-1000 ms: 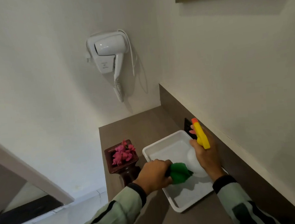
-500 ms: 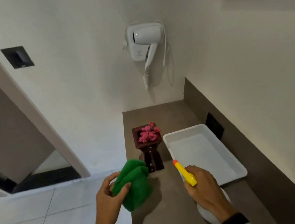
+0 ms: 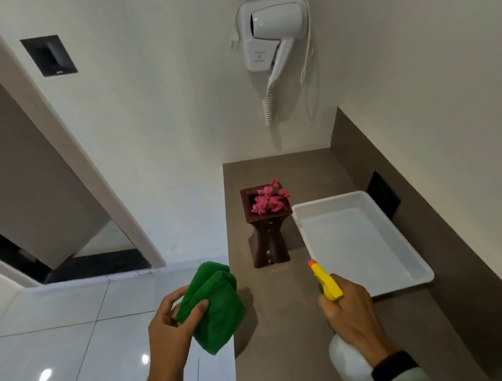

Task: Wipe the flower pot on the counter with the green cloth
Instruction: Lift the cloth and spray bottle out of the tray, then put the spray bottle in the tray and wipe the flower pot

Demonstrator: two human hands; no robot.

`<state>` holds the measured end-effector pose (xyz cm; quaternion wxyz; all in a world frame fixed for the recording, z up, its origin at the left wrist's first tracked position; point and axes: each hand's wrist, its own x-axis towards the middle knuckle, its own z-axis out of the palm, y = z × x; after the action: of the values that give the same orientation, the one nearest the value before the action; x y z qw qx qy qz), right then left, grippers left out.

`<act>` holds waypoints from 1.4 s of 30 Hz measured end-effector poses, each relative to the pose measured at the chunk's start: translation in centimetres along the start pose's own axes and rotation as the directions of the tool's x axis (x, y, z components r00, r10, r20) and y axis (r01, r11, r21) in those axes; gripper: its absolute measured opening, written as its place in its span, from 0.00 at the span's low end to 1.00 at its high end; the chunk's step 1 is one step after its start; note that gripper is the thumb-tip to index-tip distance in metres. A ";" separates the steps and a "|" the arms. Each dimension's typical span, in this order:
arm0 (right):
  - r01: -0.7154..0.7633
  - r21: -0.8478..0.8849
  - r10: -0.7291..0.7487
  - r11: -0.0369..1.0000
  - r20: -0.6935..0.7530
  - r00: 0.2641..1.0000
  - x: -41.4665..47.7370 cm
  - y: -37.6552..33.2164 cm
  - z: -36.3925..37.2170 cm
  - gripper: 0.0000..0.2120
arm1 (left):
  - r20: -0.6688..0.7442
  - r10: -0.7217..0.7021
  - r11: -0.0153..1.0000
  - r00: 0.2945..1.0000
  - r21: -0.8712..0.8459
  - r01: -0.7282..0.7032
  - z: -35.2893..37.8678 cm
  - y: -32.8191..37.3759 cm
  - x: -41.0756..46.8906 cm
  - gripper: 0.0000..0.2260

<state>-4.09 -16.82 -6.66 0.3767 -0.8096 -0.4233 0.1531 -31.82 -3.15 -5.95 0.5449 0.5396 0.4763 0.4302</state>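
- Lowest in the frame, your right hand (image 3: 347, 309) is wrapped around the neck of a spray bottle (image 3: 347, 360); its fingers are closed on the yellow trigger head (image 3: 327, 283), whose orange nozzle points up-frame toward the pot.
- At lower centre-left, your left hand (image 3: 170, 323) holds the green cloth (image 3: 214, 310) bunched in a fold, thumb pressed on top and fingers curled underneath. The cloth hangs over the counter's near left edge, partly above the tiled floor (image 3: 59, 325).
- The counter (image 3: 284, 323) runs up the centre of the frame. The flower pot (image 3: 268, 237), dark brown with a narrow waist and pink flowers (image 3: 268, 201), stands upright at mid-frame, well apart from the cloth and not yet touched.
- Just right of the pot lies a white tray (image 3: 364, 238), its corner close beside the pot's rim.
- At the top of the frame a hair dryer (image 3: 270, 35) hangs on the wall.
- Risks, as I judge them: the pot looks tall and pinched at the middle, and it stands near the counter's left edge, so a sideways push from the cloth could tip it or slide it to the floor. With your other hand full, you cannot steady it. Spray may also wet the flowers.
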 end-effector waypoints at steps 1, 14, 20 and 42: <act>-0.003 -0.005 0.003 1.000 0.000 1.000 0.1 0.0 -0.2 0.12 | 0.007 0.000 1.000 1.000 0.002 0.000 0.3 0.1 0.1 0.17; -0.117 -0.006 0.103 0.993 -0.416 0.903 8.0 0.1 -8.0 0.09 | 0.097 0.044 0.999 0.994 0.024 -0.047 4.5 1.1 1.3 0.15; -0.277 0.191 0.329 0.942 -0.350 0.877 13.2 3.9 -8.6 0.24 | 0.090 0.073 0.997 0.993 0.029 -0.076 6.3 1.7 1.7 0.13; -0.331 0.757 -0.034 0.563 0.422 0.906 1.0 -4.1 2.7 0.20 | 0.792 -0.049 0.924 0.609 0.267 -0.272 9.9 9.1 5.2 0.13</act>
<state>-7.32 -13.29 -5.37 0.5990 -0.5304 -0.2996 0.5197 -20.80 0.59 2.53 0.5604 0.7923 0.2243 0.0887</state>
